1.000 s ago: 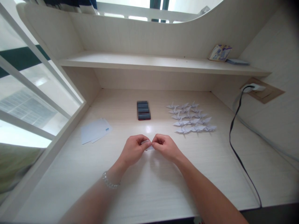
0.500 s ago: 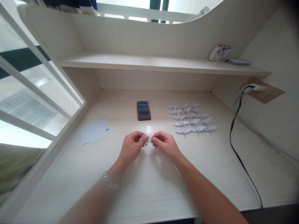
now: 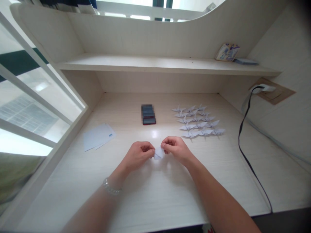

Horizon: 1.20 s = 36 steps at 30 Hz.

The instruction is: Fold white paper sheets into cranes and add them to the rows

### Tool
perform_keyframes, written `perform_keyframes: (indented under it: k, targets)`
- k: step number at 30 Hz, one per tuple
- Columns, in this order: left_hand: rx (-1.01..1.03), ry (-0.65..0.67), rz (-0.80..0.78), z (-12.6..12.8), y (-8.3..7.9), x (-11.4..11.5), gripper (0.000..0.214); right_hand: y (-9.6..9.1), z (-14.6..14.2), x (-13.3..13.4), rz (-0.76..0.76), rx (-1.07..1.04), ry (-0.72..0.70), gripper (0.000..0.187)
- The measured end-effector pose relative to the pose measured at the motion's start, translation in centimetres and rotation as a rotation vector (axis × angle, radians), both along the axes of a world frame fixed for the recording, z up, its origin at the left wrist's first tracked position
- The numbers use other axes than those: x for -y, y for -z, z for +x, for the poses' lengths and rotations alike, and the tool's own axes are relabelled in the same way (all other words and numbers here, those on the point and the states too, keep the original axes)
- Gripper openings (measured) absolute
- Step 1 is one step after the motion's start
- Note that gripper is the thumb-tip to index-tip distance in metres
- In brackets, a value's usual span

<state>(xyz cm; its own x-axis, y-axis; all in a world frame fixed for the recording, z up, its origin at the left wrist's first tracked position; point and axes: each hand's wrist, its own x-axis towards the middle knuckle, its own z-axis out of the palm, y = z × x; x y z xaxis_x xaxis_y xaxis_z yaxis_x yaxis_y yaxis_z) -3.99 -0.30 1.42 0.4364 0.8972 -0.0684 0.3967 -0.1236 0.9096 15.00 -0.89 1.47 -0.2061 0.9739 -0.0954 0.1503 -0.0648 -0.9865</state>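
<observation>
Between my two hands is a small piece of folded white paper [image 3: 158, 153], with a crease line across it. My left hand [image 3: 141, 154] pinches its left edge between thumb and fingers; a clear bead bracelet [image 3: 111, 187] circles that wrist. My right hand [image 3: 177, 149] is closed on the paper's upper right corner. Beyond my right hand, several white folded paper cranes [image 3: 198, 121] stand in rows on the desk. White paper sheets [image 3: 98, 137] lie flat to the left of my hands.
A dark, blurred-out rectangular object [image 3: 148, 115] lies at the desk's back middle. A black cable [image 3: 240, 142] runs from the wall socket [image 3: 274, 92] down the right side. Above is a shelf [image 3: 145, 63] with a small patterned packet [image 3: 227, 52]. White rails [image 3: 36, 132] border the left.
The folded paper has come lower and shows more of its face, where before it was mostly covered by my fingers. My right hand has shifted its hold to the upper corner.
</observation>
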Motion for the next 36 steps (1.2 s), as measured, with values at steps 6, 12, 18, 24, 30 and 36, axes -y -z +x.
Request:
perform_keyframes:
  k: [6,12,18,24,30,36]
  targets:
    - [0.031,-0.065,-0.005,-0.7,0.3,-0.6,0.015,0.1,1.8,-0.8,0.044,-0.062,0.161,0.012]
    - [0.029,-0.030,0.016,0.6,0.1,0.2,0.019,0.2,-0.6,0.3,0.041,0.124,-0.068,0.013]
    - [0.013,-0.043,0.011,-0.4,0.1,-0.5,0.013,0.3,0.8,-0.4,0.053,0.001,0.038,0.013]
    - [0.222,-0.157,-0.071,0.4,0.7,-0.6,0.020,0.6,0.3,-0.5,0.075,-0.056,0.149,0.017]
    - [0.180,-0.165,0.005,1.1,0.8,-0.1,0.025,0.6,-1.1,0.1,0.129,0.059,0.084,0.014]
    - [-0.012,-0.070,0.175,1.1,0.1,0.6,0.020,-0.2,-1.2,0.6,0.217,0.313,-0.014,0.010]
